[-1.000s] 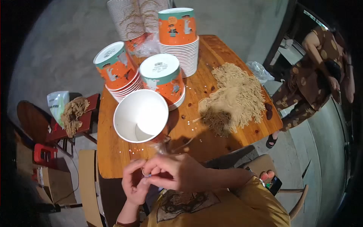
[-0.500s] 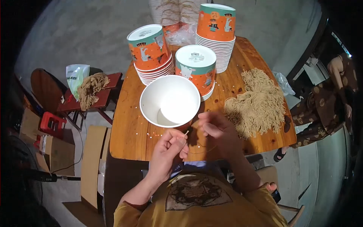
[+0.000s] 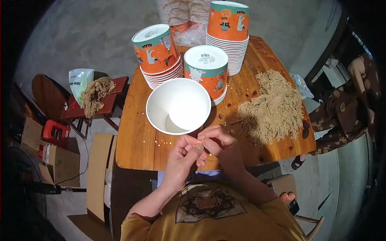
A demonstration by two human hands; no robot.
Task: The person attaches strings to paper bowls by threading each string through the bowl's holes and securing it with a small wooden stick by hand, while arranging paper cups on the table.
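Left grip (image 3: 180, 160): thumb and forefinger together, apparently clamped on a thin strand (image 3: 210, 161), just above the near edge of the table (image 3: 132, 136).
Right grip (image 3: 226, 150): fingertips together against the left ones, seemingly pinching the same strand; its exact hold is partly hidden.
Strand: between the two grips, a loose length hanging beneath the fingers.
White-lined tub (image 3: 177, 106): mouth up, just beyond the hands, left of the table's middle.
Stacked tubs (image 3: 161, 56): upside down, orange and green, toward the far edge.
Tan string heap (image 3: 277, 108): beside the right edge.
Step in hand: judging by the pinch, close fingertip work on the strand.
Next move calls for: probably a steady pinch from both sides, the loose length kept from snagging.
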